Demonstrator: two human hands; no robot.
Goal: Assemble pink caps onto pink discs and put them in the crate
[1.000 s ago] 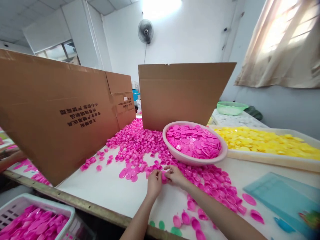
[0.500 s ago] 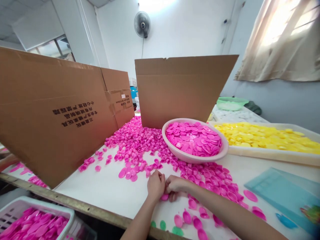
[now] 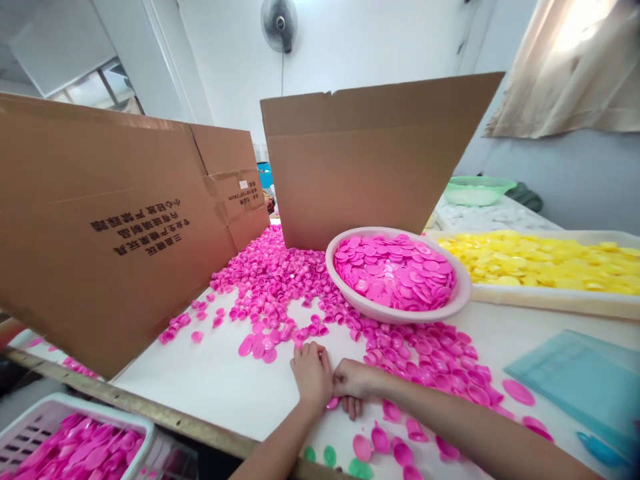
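Note:
My left hand (image 3: 313, 375) and my right hand (image 3: 354, 385) meet over the white tabletop near its front edge, both with fingers curled. A small pink plastic piece (image 3: 333, 403) shows between them, partly hidden by the fingers and palm; its full shape cannot be seen. Loose pink plastic cups (image 3: 435, 357) spread behind and to the right of my right hand. A few flat pink discs (image 3: 259, 345) lie beyond my left hand. Nearer to me are more pink cups (image 3: 380, 439) and several green discs (image 3: 360, 468).
A pale basin (image 3: 463, 293) heaped with pink discs stands behind the hands. Cardboard boxes (image 3: 135, 220) wall the left and a cardboard panel (image 3: 370, 167) the back. At right are a tray (image 3: 550, 303) of yellow pieces and a blue-green sheet (image 3: 575, 380). A white basket (image 3: 135, 427) stands lower left.
The view has shifted slightly. My hands stay together over the same spot; the left fingers now lie a little more spread, and the right fingers hang slightly lower.

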